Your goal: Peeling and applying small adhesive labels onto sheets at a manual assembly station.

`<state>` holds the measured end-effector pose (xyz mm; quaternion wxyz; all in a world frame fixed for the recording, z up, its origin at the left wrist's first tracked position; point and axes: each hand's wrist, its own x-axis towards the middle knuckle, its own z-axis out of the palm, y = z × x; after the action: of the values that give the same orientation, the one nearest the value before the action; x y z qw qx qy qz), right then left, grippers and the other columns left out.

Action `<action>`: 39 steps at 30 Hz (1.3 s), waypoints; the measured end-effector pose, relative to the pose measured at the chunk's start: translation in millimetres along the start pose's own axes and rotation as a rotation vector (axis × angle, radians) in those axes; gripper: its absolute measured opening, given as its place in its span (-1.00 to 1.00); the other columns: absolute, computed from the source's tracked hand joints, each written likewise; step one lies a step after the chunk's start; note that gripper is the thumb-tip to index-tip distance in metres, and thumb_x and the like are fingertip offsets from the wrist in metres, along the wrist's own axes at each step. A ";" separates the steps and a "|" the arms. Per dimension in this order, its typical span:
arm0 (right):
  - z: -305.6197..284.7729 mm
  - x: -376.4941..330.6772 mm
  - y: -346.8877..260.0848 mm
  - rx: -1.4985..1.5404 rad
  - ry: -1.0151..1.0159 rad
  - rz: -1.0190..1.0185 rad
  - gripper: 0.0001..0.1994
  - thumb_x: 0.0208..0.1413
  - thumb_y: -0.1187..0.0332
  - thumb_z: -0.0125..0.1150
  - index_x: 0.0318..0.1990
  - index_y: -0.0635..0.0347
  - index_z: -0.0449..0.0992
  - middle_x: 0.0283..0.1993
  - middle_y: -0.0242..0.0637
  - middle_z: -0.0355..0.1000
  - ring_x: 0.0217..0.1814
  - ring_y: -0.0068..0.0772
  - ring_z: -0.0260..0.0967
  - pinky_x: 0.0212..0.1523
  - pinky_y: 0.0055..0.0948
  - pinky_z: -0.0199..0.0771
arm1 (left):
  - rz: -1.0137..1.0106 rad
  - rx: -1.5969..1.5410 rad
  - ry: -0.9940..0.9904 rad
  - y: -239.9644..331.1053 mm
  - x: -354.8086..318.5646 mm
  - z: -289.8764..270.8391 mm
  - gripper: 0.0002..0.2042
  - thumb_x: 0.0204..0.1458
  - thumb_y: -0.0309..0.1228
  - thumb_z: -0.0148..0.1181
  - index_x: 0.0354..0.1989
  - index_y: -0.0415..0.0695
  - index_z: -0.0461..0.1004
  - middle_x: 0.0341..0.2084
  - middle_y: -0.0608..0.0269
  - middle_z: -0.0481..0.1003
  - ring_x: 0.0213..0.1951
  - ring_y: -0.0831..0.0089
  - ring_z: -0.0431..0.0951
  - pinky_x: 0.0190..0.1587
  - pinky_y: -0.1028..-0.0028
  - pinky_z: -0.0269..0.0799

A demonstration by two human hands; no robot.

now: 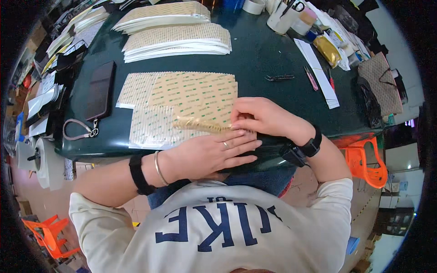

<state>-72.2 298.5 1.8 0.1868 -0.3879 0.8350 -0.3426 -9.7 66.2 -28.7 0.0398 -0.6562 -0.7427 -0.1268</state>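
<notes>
My left hand (pixel 209 152) lies flat near the table's front edge, fingers pressed on the end of a narrow curled golden strip (pixel 200 124). My right hand (pixel 259 117) pinches that strip's right end with closed fingers. The strip rests on tan adhesive sheets with green print (pixel 191 98), spread over the dark green table (pixel 268 54). Both wrists wear black bands; the left also carries a thin bangle.
Two stacks of the same sheets (pixel 177 38) sit further back. A black phone with a lanyard (pixel 101 91) lies left. A white strip (pixel 318 75), a black clip (pixel 279 78), cups and tape rolls sit at right. Orange plastic chairs (pixel 366 164) stand beside the table.
</notes>
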 end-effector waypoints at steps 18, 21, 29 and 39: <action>-17.9 4.2 22.3 0.117 0.008 -0.017 -0.81 0.25 0.26 0.33 -0.17 0.21 0.59 -0.43 -0.35 0.49 -0.44 -0.57 0.36 -0.36 -0.50 0.35 | 0.099 -0.149 0.000 -8.0 -6.6 -16.8 -0.42 0.13 -0.23 0.21 0.34 -0.11 0.35 0.44 0.05 0.22 0.47 0.17 0.19 0.50 0.18 0.11; -19.2 3.3 22.7 0.127 -0.062 0.094 -0.80 0.22 0.26 0.37 -0.18 0.20 0.60 -0.43 -0.40 0.49 -0.42 -0.62 0.35 -0.35 -0.52 0.34 | 0.198 0.066 -0.033 -6.6 -7.6 -18.7 -0.47 0.13 -0.31 0.17 0.32 -0.11 0.38 0.40 0.09 0.28 0.43 0.18 0.27 0.45 0.21 0.22; -24.0 1.8 17.6 0.323 -0.110 0.122 -0.77 0.12 0.26 0.46 -0.21 0.20 0.61 -0.33 -0.45 0.50 -0.33 -0.61 0.37 -0.28 -0.54 0.39 | 0.025 -0.050 -0.064 -6.5 -0.3 -14.7 -0.41 0.11 -0.30 0.16 0.37 -0.08 0.32 0.39 0.14 0.29 0.41 0.18 0.28 0.45 0.23 0.24; -35.4 -13.9 10.7 0.201 -0.229 -0.045 -0.66 0.05 0.19 0.49 -0.18 0.26 0.58 -0.22 -0.28 0.48 -0.19 -0.33 0.45 -0.17 -0.36 0.47 | 0.003 -0.005 -0.047 -4.4 0.2 -13.1 -0.37 0.11 -0.26 0.16 0.40 -0.06 0.28 0.41 0.11 0.24 0.43 0.16 0.24 0.47 0.22 0.19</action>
<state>-89.5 329.3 19.4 0.3108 -0.4225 0.7609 -0.3820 -15.5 62.8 -16.6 0.0209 -0.6604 -0.7420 -0.1134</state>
